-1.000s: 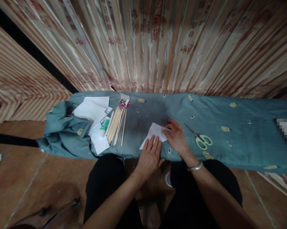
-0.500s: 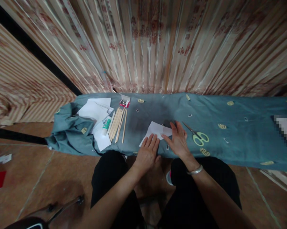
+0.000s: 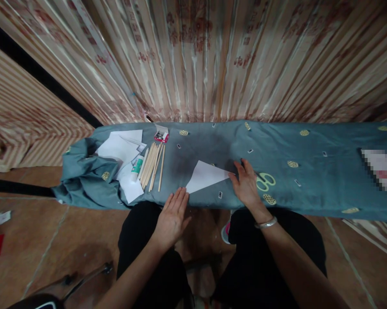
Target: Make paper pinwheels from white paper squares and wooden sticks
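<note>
A folded white paper point(image 3: 207, 176), roughly triangular with its narrow tip to the right, lies on the blue-green cloth in front of me. My left hand point(image 3: 172, 213) is open, fingers stretched out together, with the fingertips at the paper's lower left corner. At the narrow tip is my right hand point(image 3: 245, 184), open with fingers apart; its thumb touches the tip. Just beyond that hand, to the right, are scissors point(image 3: 266, 181) with light green handles, their blades hidden behind the fingers.
Left on the cloth point(image 3: 328, 184) lie wooden sticks point(image 3: 152, 166), a glue stick point(image 3: 137, 168), white paper sheets point(image 3: 117, 147) and a small red-and-white box point(image 3: 161, 134). A blurred-out item point(image 3: 382, 169) sits at the far right. A pleated curtain point(image 3: 193, 64) hangs behind.
My left hand has slid left and toward me off the paper to its lower left corner, uncovering the triangular shape. My right hand stays near the tip. The view has shifted slightly.
</note>
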Action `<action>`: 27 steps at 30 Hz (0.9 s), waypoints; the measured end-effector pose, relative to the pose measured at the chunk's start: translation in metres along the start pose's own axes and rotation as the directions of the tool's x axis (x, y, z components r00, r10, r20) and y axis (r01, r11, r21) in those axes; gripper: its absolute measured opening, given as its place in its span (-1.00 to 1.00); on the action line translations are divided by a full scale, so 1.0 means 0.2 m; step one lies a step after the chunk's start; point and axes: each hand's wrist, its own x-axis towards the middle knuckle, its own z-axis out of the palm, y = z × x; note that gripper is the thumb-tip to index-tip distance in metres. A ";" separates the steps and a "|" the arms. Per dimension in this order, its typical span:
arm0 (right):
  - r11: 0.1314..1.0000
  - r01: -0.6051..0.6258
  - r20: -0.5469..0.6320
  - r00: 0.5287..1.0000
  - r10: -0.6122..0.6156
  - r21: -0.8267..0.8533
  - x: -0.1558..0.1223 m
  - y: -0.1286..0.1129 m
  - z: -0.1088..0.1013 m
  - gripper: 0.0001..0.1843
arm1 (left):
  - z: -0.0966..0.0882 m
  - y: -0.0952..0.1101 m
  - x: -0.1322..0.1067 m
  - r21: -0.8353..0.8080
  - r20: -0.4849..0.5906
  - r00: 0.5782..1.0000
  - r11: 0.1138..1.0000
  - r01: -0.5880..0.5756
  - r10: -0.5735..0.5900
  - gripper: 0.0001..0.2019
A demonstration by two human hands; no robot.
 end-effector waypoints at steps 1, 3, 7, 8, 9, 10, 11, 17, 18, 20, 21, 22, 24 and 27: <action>1.000 -0.002 -0.007 1.000 0.002 0.012 0.00 0.00 0.00 -0.46 | 0.00 0.00 -0.01 0.015 -0.008 1.000 1.000 0.005 -0.004 -0.35; 0.999 -0.003 -0.022 1.000 0.004 0.034 0.01 0.01 0.01 -0.49 | 0.01 -0.01 -0.03 0.040 -0.024 1.000 0.999 0.012 -0.011 -0.34; 0.999 0.000 -0.047 0.999 0.002 0.043 0.01 0.01 0.01 -0.51 | 0.02 0.00 -0.03 0.055 -0.047 0.999 0.998 0.015 -0.012 -0.33; 0.999 0.002 -0.052 0.999 0.000 0.041 0.01 0.01 0.01 -0.52 | 0.02 0.00 -0.03 0.053 -0.051 0.999 0.998 0.017 -0.014 -0.32; 0.999 0.003 -0.058 0.998 -0.001 0.040 0.02 0.01 0.00 -0.52 | 0.02 0.00 -0.03 0.050 -0.055 0.998 0.999 0.020 -0.017 -0.31; 0.999 0.004 -0.065 0.998 -0.001 0.041 0.02 0.01 0.00 -0.52 | 0.03 0.01 -0.03 0.047 -0.060 0.998 0.999 0.022 -0.019 -0.30; 0.999 0.003 -0.072 0.997 0.000 0.046 0.03 0.01 0.00 -0.52 | 0.03 0.01 -0.03 0.046 -0.065 0.998 0.999 0.025 -0.022 -0.30; 0.995 0.062 -0.065 0.996 -0.057 0.079 0.09 -0.06 -0.04 -0.51 | 0.04 0.01 -0.04 0.096 -0.084 0.996 0.995 0.005 0.003 -0.26; 0.992 0.097 -0.021 0.995 -0.095 0.086 0.10 -0.09 -0.04 -0.52 | 0.04 0.01 -0.04 0.105 -0.085 0.996 0.995 0.004 0.005 -0.26; 0.986 0.147 0.097 0.983 -0.155 0.085 0.11 -0.14 -0.04 -0.50 | 0.04 0.00 -0.03 0.113 -0.095 0.995 0.994 0.002 0.009 -0.25; 0.985 0.158 0.153 0.974 -0.167 0.070 0.11 -0.16 -0.04 -0.46 | 0.03 0.00 -0.03 0.113 -0.100 0.995 0.994 -0.001 0.012 -0.25; 0.985 0.164 0.198 0.965 -0.172 0.052 0.11 -0.18 -0.04 -0.42 | 0.03 -0.01 -0.03 0.110 -0.104 0.994 0.994 -0.007 0.018 -0.25; 0.986 0.164 0.249 0.954 -0.166 0.030 0.11 -0.20 -0.03 -0.36 | 0.02 -0.02 -0.03 0.099 -0.107 0.994 0.995 -0.021 0.031 -0.27; 0.987 0.150 0.253 0.954 -0.159 0.052 0.11 -0.20 -0.02 -0.45 | 0.01 -0.05 -0.05 0.087 -0.119 0.992 0.996 -0.030 0.041 -0.32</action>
